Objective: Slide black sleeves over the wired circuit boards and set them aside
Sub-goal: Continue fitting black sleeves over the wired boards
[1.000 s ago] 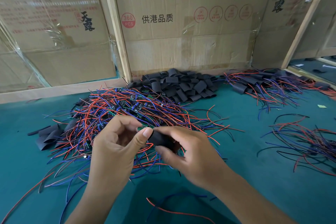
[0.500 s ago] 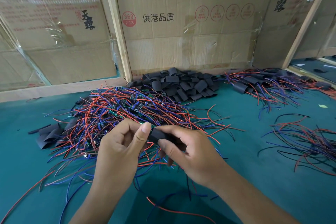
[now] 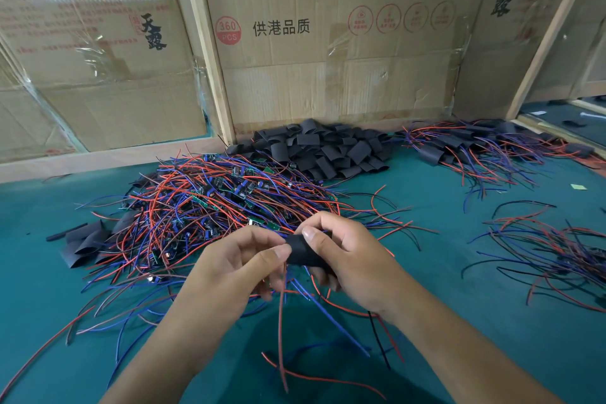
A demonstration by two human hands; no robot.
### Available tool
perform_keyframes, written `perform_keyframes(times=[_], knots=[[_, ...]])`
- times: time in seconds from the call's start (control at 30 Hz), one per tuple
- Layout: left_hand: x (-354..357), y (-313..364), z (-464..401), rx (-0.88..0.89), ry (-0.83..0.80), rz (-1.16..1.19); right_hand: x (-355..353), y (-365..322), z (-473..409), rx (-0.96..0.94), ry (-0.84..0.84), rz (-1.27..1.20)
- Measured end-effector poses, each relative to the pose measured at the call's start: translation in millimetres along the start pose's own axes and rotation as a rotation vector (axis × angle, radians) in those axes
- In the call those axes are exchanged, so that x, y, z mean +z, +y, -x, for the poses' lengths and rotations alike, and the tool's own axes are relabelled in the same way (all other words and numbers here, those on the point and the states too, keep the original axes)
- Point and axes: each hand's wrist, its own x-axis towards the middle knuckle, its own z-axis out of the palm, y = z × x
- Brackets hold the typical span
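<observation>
With the right hand (image 3: 354, 259) pinching the sleeve (image 3: 303, 253) and the left hand (image 3: 239, 262) gripping its wires (image 3: 281, 305), a tug could snag the near pile (image 3: 203, 207).

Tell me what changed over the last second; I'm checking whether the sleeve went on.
The green board edge that showed at the left thumb a second ago is now hidden: the black sleeve, gripped by the right hand, has slid over it toward the left hand, which pinches its end. Red and blue wires now hang below. Both grips and the piles stayed.
</observation>
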Motion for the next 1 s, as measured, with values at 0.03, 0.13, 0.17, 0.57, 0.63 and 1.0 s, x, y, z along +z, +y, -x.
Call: perform_keyframes(times=[0.03, 0.13, 0.17, 0.57, 0.63, 1.0], knots=[[0, -1, 0, -0.027, -0.01, -0.012, 0, 1, 0, 0.005, -0.003, 0.019], [1, -6, 1, -0.077, 0.005, -0.072, 2, 4, 0, -0.006, 0.003, 0.086], [1, -7, 1, -0.089, 0.008, -0.107, 2, 5, 1, -0.013, 0.012, 0.119], [-3, -11, -2, -0.156, 0.126, -0.015, 1, 8, -2, 0.031, -0.014, 0.032], [-1, -11, -1, -0.15, 0.135, -0.019, 0, 8, -1, 0.032, -0.025, 0.03], [-2, -6, -1, -0.146, 0.212, 0.078, 3, 9, -1, 0.029, -0.01, 0.022]])
